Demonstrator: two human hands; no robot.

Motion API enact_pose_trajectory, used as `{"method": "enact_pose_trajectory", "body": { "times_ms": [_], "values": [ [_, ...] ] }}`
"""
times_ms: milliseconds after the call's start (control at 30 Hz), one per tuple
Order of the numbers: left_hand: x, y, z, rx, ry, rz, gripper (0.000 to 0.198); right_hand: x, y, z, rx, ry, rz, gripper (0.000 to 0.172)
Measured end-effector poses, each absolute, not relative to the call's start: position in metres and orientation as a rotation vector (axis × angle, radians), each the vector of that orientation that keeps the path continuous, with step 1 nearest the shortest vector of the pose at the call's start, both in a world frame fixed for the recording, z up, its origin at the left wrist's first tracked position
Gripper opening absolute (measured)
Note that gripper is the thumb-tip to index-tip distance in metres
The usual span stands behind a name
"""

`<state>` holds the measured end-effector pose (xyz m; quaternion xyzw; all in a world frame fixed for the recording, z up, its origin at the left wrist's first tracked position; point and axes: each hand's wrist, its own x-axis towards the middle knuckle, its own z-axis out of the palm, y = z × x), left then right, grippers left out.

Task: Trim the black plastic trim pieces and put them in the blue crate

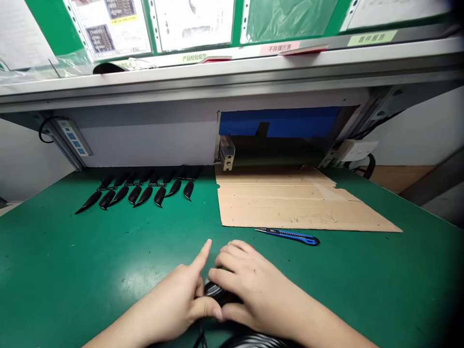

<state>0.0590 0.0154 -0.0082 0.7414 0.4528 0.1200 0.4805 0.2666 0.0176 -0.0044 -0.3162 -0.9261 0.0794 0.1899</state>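
Note:
Both of my hands meet over the green tabletop, low in the middle of the head view, around a glossy black ribbed piece (214, 290). My left hand (184, 295) pinches it with the thumb while its index finger points up and away. My right hand (244, 280) curls its fingers over the piece from the other side. Most of the piece is hidden by the fingers, so its full shape does not show. Just below, at the bottom edge, more black ribbed material (259, 341) is partly visible, with a thin black strip beside it.
Several black leaf-shaped pieces (145, 195), joined by thin stems, lie in a row at the back left. A blue utility knife (290, 235) lies before a cardboard sheet (261, 208). Behind stands an opening with a metal bracket (227, 158). A metal shelf (217, 77) crosses above.

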Motion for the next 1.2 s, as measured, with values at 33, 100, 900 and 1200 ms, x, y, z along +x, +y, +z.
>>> {"method": "enact_pose_trajectory", "body": {
  "times_ms": [33, 100, 900, 1200],
  "values": [
    [0.063, 0.013, -0.010, 1.792, 1.085, 0.302, 0.103, 0.261, 0.014, -0.006, -0.960, -2.694, 0.146, 0.030],
    [0.069, 0.008, -0.009, 1.813, 1.075, 0.309, 0.109, 0.252, 0.010, -0.011, -1.102, -2.815, 0.006, 0.032],
    [0.037, 0.020, 0.022, 1.976, 0.804, 0.210, 0.031, 0.301, 0.041, -0.012, -1.113, -2.104, 0.762, 0.006],
    [0.059, 0.020, -0.007, 1.370, 0.870, 0.883, 0.027, 0.292, 0.041, -0.010, -1.310, -1.897, 0.500, 0.032]
  ]
}}
